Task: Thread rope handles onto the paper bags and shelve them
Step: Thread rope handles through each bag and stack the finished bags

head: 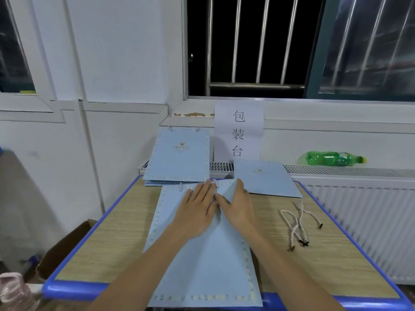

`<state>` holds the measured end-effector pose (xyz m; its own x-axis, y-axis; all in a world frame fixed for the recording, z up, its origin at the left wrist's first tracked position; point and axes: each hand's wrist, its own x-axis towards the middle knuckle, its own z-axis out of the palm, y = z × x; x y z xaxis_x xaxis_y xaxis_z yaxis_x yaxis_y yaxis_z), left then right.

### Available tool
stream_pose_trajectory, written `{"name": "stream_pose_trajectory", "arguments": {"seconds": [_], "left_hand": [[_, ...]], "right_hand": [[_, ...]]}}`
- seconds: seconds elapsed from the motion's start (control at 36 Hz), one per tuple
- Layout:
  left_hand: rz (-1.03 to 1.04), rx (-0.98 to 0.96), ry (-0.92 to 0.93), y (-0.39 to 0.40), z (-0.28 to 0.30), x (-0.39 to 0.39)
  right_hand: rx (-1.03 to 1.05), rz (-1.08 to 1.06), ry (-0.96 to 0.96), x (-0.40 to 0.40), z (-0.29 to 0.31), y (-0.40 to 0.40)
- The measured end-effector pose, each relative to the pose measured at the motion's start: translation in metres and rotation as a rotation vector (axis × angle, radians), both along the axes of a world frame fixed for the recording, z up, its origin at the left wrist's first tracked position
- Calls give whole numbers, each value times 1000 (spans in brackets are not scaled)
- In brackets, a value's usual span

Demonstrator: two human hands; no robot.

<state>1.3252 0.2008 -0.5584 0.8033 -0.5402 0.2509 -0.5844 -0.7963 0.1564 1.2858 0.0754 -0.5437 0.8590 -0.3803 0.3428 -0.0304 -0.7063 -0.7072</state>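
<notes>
Two hands, left hand (197, 207) and right hand (235, 205), fingers flat, press one blue bag (202, 261) at table (107, 239) centre; far stack (177, 158) appears threaded, loose ropes (298, 223) right and unthreaded bag (267, 178) remain, shelving pending.

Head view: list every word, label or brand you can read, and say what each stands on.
"包装台": white paper sign on the wall.
"PRINCE": leaning blue bag stack.
Gold print on the flat bag: too small to read.
Green bottle label: blurred, unreadable.
</notes>
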Motion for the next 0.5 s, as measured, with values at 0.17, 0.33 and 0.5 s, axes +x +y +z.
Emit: {"name": "stream_pose_trajectory", "arguments": {"seconds": [0.17,0.33,0.5], "left_hand": [[82,85,184,4,-11,6],[141,83,243,22,-12,11],[214,40,214,29,-14,15]], "right_hand": [[-319,-23,193,3,-19,-3],[-580,-3,355,0,-17,-4],[-628,-33,399,0,-20,-9]]}}
